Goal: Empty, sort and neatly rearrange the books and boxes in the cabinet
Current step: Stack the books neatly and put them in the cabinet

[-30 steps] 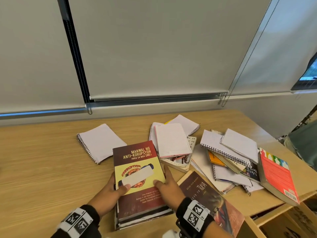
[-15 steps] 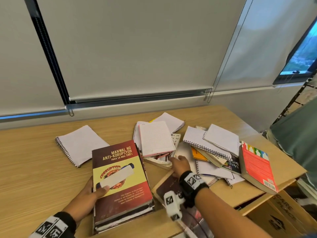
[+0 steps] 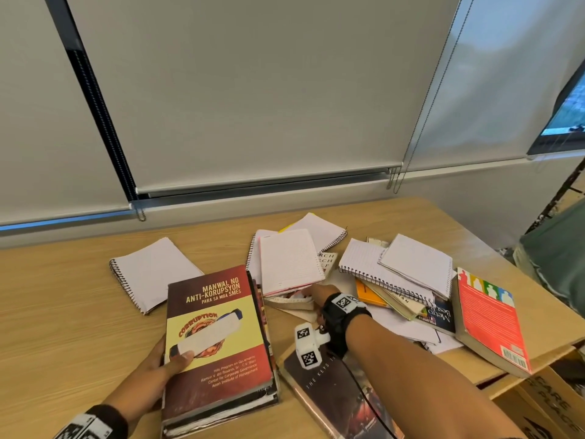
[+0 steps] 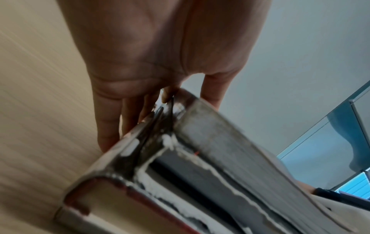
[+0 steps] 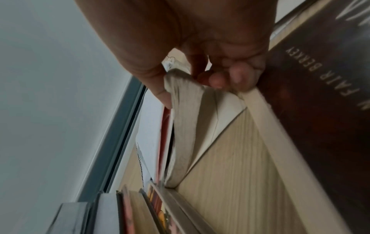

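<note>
A stack of books topped by a maroon and yellow "Manwal ng Anti-Korupsyon" book [image 3: 218,337] lies on the wooden top [image 3: 63,312]. My left hand [image 3: 164,359] grips the stack's left edge, thumb on the cover and fingers down its side [image 4: 112,120]. My right hand [image 3: 316,296] reaches past a dark "The Keys" book [image 3: 335,397] to a cream paperback [image 3: 291,301] lying under a white notepad [image 3: 288,261]. In the right wrist view the thumb and fingers [image 5: 236,76] pinch the corner of that paperback [image 5: 186,126].
A spiral notebook [image 3: 152,270] lies alone at the back left. Several notebooks and books are heaped at the right [image 3: 395,274], with a red paperback [image 3: 487,315] overhanging the edge. A cardboard box [image 3: 550,403] sits below at the right. Someone in teal [image 3: 557,248] stands at the right.
My right hand has left the maroon book stack and moved forward and right to the cream paperback, now pinching its corner. The left hand stays on the stack.
</note>
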{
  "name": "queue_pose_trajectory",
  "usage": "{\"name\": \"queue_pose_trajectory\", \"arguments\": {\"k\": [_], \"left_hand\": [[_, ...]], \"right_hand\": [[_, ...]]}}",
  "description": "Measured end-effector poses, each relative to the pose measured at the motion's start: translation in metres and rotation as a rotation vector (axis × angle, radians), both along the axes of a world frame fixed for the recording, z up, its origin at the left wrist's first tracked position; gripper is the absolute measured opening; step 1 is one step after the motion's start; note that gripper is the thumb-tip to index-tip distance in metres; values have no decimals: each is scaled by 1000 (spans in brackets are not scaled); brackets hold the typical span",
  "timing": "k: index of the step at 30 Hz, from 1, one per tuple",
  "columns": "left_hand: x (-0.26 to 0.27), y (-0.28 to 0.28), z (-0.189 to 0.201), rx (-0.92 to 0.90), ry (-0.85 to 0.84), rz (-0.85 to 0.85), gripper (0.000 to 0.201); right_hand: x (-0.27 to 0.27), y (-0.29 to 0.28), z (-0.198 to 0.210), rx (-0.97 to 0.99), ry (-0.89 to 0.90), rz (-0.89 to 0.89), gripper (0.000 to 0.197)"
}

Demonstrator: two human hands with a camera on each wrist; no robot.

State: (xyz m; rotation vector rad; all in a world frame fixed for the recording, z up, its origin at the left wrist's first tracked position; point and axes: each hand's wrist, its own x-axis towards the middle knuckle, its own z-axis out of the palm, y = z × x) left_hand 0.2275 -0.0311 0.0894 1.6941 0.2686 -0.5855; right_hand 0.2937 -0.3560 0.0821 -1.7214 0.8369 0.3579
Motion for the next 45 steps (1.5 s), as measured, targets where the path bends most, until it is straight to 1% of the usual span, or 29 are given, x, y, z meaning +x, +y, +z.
{"name": "queue_pose_trajectory", "arguments": {"k": [3,4,8,12,15,16,19,22,23,24,26,27,28,29,30,31,32,33,34,35,36,38,40,42,43,45], "left_hand": [[-1,0,1,2,-5,-4,51],[-1,0,1,0,-4,-3,50],[-5,-1,6,-2,-3,15,46],[-5,-1,8,-2,1,28,50],[-7,-3,13,-14,0,27,48],[-7,-3,13,-12,-4,28,46],[-7,-1,13,-34,-30,14,50],[-8,1,10,-28,-106,-18,50],[-10,2,9,19,-174,-22,52],[-11,2,9,115,-263,-36,57],[-10,-2,12,399,-441,-45,70],[-10,-5,18,532,-516,-37,72],[-9,-8,27,594,-568,-34,67],[-8,-12,36,587,-605,-42,58],[-8,-17,50,497,-610,-53,48],[-7,-22,60,331,-549,-60,41],[-8,-29,74,130,-427,-86,38],[-9,-35,85,-81,-284,-103,36],[-10,-42,94,-244,-159,-118,32],[-10,-45,99,-347,-102,-116,25],[-8,-45,97,-350,-131,-103,18],[-2,-35,88,-213,-271,-72,18],[4,-19,73,-58,-353,-145,24],[9,-7,60,75,-380,-214,26],[10,-4,56,103,-385,-229,27],[11,1,47,81,-406,-226,24]], "right_hand": [[-1,6,-4,-24,-37,-73,26],[-2,8,-1,-23,-79,-93,27],[-7,10,25,-65,-215,-124,21],[-12,4,52,-184,-268,-69,18],[-16,0,70,-265,-272,-10,14],[-17,-1,76,-275,-269,6,13],[-21,-6,93,-283,-234,49,9],[-32,-12,114,-288,-238,86,11],[-38,-14,123,-294,-248,103,14],[-45,-15,132,-300,-260,119,16],[-63,-15,151,-309,-280,163,16],[-73,-15,161,-304,-298,186,12],[-83,-13,172,-283,-332,205,8],[-92,-11,181,-237,-378,217,6],[-100,-8,189,-166,-424,231,7],[-107,-3,196,-75,-461,247,8],[-111,5,199,17,-478,269,10],[-114,15,197,104,-477,294,14],[-115,26,191,174,-460,322,19],[-113,40,181,217,-429,350,21],[-111,54,168,225,-395,372,22],[-105,80,138,190,-328,415,19],[-99,98,104,131,-272,468,10],[-93,107,71,30,-239,522,10],[-90,109,59,-28,-238,535,10],[-88,114,46,-98,-269,524,9]]}}
